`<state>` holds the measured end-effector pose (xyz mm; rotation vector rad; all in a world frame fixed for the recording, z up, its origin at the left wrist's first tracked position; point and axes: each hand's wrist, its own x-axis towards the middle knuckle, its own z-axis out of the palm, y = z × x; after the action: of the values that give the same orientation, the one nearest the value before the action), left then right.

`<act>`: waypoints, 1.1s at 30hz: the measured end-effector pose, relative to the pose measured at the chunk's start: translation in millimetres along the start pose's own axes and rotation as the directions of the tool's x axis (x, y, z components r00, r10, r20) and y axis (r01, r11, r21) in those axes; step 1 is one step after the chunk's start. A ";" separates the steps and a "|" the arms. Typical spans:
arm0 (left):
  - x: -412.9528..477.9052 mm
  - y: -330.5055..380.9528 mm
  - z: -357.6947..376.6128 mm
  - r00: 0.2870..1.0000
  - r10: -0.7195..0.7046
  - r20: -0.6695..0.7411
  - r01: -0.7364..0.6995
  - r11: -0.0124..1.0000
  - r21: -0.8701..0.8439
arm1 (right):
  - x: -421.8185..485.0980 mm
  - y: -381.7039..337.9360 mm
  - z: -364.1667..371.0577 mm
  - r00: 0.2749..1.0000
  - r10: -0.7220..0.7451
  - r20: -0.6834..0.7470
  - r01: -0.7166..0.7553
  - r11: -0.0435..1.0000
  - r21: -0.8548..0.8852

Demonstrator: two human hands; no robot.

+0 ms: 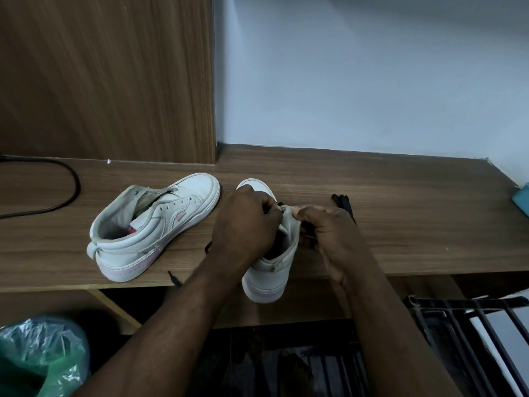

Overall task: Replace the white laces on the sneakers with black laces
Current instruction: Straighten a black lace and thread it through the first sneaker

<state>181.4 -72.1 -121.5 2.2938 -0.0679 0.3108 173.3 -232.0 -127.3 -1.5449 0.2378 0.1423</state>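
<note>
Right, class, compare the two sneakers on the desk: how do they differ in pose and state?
The left sneaker lies untouched; the right sneaker is held by the left hand and right hand. The left sneaker's eyelets are empty; a black lace trails beside the right sneaker. The left sneaker sits wholly on the desk; the right sneaker's heel overhangs its edge. Both are white high-tops with pink heel trim.

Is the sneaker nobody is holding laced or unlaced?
Unlaced: the free sneaker shows bare eyelets; no lace crosses them.
</note>
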 end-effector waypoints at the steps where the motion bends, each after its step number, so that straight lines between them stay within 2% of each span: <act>1: -0.7 1.3 -0.2 1.000 0.003 -0.011 -0.003 1.000 0.025 | 0.0 0.0 0.1 1.000 -0.007 -0.004 0.007 1.000 -0.011; 8: -1.9 5.8 1.3 0.999 0.015 -0.045 -0.012 0.998 0.065 | -0.9 2.1 2.0 0.999 -0.043 -0.015 0.042 0.997 -0.069; 15: -2.5 0.4 3.9 0.999 -0.020 -0.033 0.023 0.997 0.079 | 4.3 10.7 10.7 0.988 0.153 -0.011 -0.151 0.983 0.105; 19: -1.2 -1.0 5.0 1.000 -0.009 -0.027 0.010 0.998 0.066 | 7.0 10.9 20.1 0.985 0.171 0.000 -0.169 0.976 0.137; 23: -1.7 1.2 4.7 0.998 0.006 -0.056 0.003 0.986 0.168 | 11.3 13.2 19.6 0.982 0.154 -0.108 -0.153 0.988 0.015; 26: -0.1 -2.2 1.3 0.999 -0.020 -0.036 0.026 0.983 0.180 | 12.4 14.0 17.3 0.939 0.270 -0.212 -0.263 0.963 0.057; 27: 1.0 -4.8 -0.2 0.999 -0.033 -0.013 0.035 0.985 0.170 | 13.2 14.2 15.3 0.927 0.269 -0.263 -0.275 0.961 0.012; 28: 2.2 -7.3 -1.5 0.999 -0.048 0.009 0.046 0.986 0.161 | 13.2 13.2 11.3 0.928 0.217 -0.303 -0.274 0.949 -0.158; 30: 4.9 -10.1 -3.6 0.996 -0.077 0.038 0.070 0.986 0.149 | 12.5 13.2 5.3 0.926 0.014 -0.378 -0.227 0.819 -0.527; 32: 8.1 -8.8 -4.4 0.995 -0.090 0.048 0.083 0.988 0.126 | 8.9 10.1 -0.4 0.910 -0.179 -0.373 -0.096 0.785 -0.612; 33: 9.5 -8.2 -4.5 0.994 -0.096 0.054 0.089 0.990 0.109 | 7.8 9.9 -1.8 0.903 -0.233 -0.360 -0.008 0.830 -0.557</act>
<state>190.9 -62.7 -122.2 2.4040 0.0263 0.2033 178.4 -234.0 -138.8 -2.1590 0.4693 -0.2470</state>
